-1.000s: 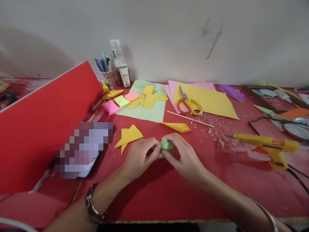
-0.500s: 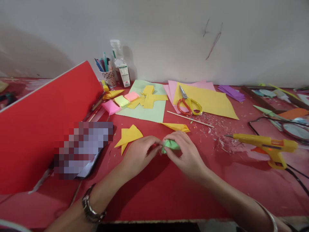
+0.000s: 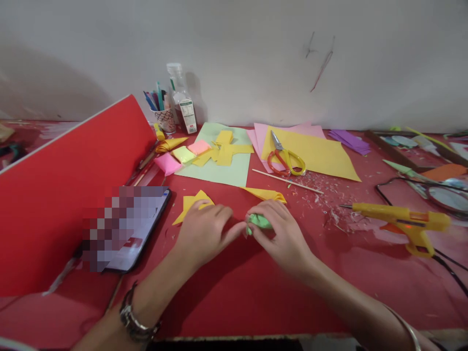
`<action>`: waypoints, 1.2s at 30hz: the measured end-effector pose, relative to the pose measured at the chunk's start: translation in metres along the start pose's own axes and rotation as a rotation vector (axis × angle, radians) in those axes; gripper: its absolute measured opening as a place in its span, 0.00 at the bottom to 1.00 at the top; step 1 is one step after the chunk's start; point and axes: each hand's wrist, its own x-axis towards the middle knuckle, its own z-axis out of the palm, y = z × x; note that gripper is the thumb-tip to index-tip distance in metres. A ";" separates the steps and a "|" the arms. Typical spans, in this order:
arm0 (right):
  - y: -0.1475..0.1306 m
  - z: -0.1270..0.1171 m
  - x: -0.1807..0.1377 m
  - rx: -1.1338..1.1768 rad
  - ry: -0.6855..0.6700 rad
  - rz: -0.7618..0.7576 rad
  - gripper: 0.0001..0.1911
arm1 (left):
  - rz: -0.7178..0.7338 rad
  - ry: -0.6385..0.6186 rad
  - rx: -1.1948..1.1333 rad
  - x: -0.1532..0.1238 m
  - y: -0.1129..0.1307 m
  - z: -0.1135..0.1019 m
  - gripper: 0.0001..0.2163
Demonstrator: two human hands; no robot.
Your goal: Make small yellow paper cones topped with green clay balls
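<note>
A small bright green packet (image 3: pixel 260 221), crumpled and shiny, is pinched in my right hand (image 3: pixel 284 240) just above the red table. That hand's fingers curl over its top, hiding part of it. My left hand (image 3: pixel 203 233) has its fingers apart, and its thumb reaches to the packet's left end; whether they touch I cannot tell. Under the left fingers lie folded yellow paper pieces (image 3: pixel 187 202), partly covered. A yellow paper cone (image 3: pixel 268 194) rests just beyond my right fingers.
Pink and yellow packets (image 3: pixel 167 164) lie by a pale green sheet (image 3: pixel 215 174). Scissors (image 3: pixel 287 161) sit on yellow paper; a thin stick (image 3: pixel 288 181) lies nearer. A yellow glue gun (image 3: pixel 402 217) is at right. A phone (image 3: pixel 141 239) leans against a red board (image 3: pixel 84 180) at left.
My left hand's fingers have spread and moved left from the green packet, over the folded yellow paper. My right hand still grips the packet in nearly the same place.
</note>
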 end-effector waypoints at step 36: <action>0.001 -0.003 -0.002 0.087 0.041 0.085 0.01 | -0.127 0.001 -0.574 -0.003 0.013 0.016 0.04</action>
